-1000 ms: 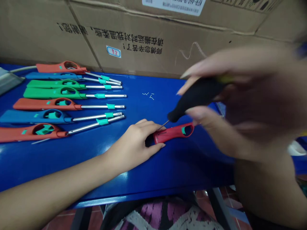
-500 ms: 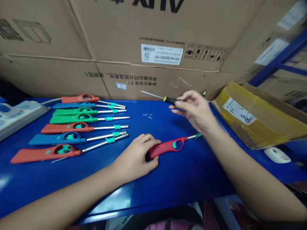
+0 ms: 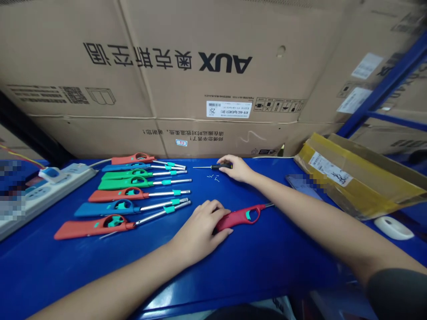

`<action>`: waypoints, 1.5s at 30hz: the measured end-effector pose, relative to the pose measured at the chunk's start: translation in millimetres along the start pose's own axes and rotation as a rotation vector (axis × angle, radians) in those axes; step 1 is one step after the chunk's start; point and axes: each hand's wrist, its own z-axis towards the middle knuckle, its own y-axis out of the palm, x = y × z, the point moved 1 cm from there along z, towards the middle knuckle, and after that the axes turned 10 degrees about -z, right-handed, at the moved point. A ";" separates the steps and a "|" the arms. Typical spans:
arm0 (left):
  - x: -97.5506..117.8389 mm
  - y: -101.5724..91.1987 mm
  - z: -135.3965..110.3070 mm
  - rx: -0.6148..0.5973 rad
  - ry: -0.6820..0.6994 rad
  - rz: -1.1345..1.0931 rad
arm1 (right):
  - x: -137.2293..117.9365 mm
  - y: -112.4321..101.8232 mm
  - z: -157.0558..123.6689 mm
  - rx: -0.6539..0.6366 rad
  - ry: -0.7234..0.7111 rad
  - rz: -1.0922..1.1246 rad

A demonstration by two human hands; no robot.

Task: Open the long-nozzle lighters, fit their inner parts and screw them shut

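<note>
My left hand (image 3: 207, 226) is closed around the butt end of a red gas lighter (image 3: 240, 221), which lies on the blue table with its tip pointing right; my right forearm covers the end of its metal tube. Farther back, my right hand (image 3: 237, 170) grips the dark handle of a screwdriver (image 3: 220, 166) at table level, its thin shaft pointing left. Small white slivers (image 3: 213, 177) lie just in front of the screwdriver. Over on the left, several orange, blue and green lighters (image 3: 122, 182) form a column, their metal tubes toward the right.
A white power strip (image 3: 80, 173) with a plug stands at the left. Behind the table rises a large cardboard carton (image 3: 187, 93). At the right are an open yellow-taped box (image 3: 367, 195), a white computer mouse (image 3: 393, 228) and a dark flat object (image 3: 303, 186), partly blurred out.
My right hand has lowered the screwdriver from the air to the back of the table. My left hand keeps its hold on the red lighter. The camera view has tilted upward.
</note>
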 end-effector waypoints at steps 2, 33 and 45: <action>0.3 -1.7 -0.4 -0.004 -0.007 0.013 | 1.5 2.7 2.6 -0.017 -0.026 -0.060; -1.2 7.6 4.4 0.197 -0.192 -0.706 | -35.0 -65.5 -98.8 0.358 0.497 1.060; -1.0 19.4 -2.2 0.239 -0.213 -0.815 | -61.9 -46.5 -109.4 0.217 0.411 1.184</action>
